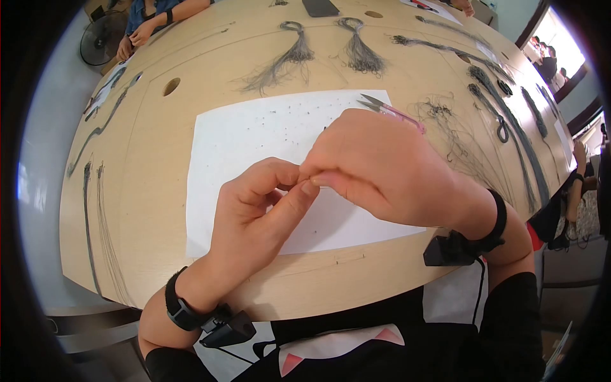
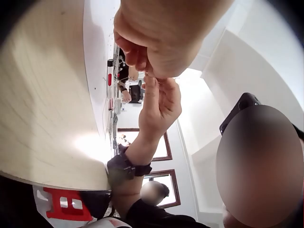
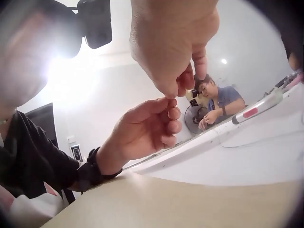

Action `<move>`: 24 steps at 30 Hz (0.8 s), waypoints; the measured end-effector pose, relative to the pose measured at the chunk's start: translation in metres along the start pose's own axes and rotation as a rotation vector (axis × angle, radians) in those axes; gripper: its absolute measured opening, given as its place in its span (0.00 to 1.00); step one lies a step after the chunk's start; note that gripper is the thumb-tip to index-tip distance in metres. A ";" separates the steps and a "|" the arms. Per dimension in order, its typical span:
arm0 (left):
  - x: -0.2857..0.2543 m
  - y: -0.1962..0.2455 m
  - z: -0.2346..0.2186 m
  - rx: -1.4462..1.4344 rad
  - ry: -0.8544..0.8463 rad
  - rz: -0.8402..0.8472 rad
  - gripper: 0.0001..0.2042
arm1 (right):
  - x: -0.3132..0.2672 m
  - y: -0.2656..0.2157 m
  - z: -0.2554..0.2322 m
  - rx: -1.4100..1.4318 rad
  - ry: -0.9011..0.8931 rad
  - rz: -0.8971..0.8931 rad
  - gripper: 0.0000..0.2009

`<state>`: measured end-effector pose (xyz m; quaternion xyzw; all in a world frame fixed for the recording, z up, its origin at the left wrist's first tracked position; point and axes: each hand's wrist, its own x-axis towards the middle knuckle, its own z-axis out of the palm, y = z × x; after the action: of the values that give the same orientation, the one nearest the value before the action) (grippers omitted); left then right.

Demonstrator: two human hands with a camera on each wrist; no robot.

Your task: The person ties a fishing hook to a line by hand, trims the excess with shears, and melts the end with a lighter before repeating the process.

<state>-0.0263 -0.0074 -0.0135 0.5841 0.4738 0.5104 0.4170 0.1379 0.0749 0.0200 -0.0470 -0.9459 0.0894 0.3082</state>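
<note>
Over a white paper sheet (image 1: 216,159), the thumb and fingers of my left hand (image 1: 251,204) meet those of my right hand (image 1: 388,169) at their tips. Each hand pinches at the same spot, and what they hold is too small and too covered to tell. In the left wrist view, my right hand (image 2: 159,107) comes up against the left fingertips. From the right wrist, my left hand (image 3: 145,128) shows a bent thumb and fingers just under the right fingertips. Small dark bits (image 1: 286,121) are scattered on the paper.
Pink-handled snips (image 1: 398,114) lie behind my right hand. A white stick-shaped thing with a red patch (image 3: 259,109) lies on the paper. A loose tangle of thin strands (image 1: 445,114) is to the right, bundled grey strands (image 1: 359,51) farther back. Another person (image 1: 149,25) sits across the table.
</note>
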 end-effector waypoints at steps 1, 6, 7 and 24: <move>-0.001 0.002 0.001 -0.094 -0.011 -0.039 0.03 | 0.001 -0.003 -0.002 0.158 0.029 0.123 0.05; -0.001 0.011 0.000 -0.275 -0.004 -0.165 0.05 | -0.004 -0.002 0.003 0.459 0.203 0.448 0.06; 0.000 0.011 0.000 -0.282 -0.001 -0.166 0.05 | -0.005 0.000 0.004 0.528 0.189 0.491 0.06; 0.000 0.002 0.003 -0.119 0.035 -0.056 0.02 | -0.005 -0.005 0.008 0.305 0.085 0.342 0.02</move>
<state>-0.0227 -0.0078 -0.0119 0.5357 0.4661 0.5360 0.4566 0.1374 0.0686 0.0121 -0.1633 -0.8858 0.2803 0.3318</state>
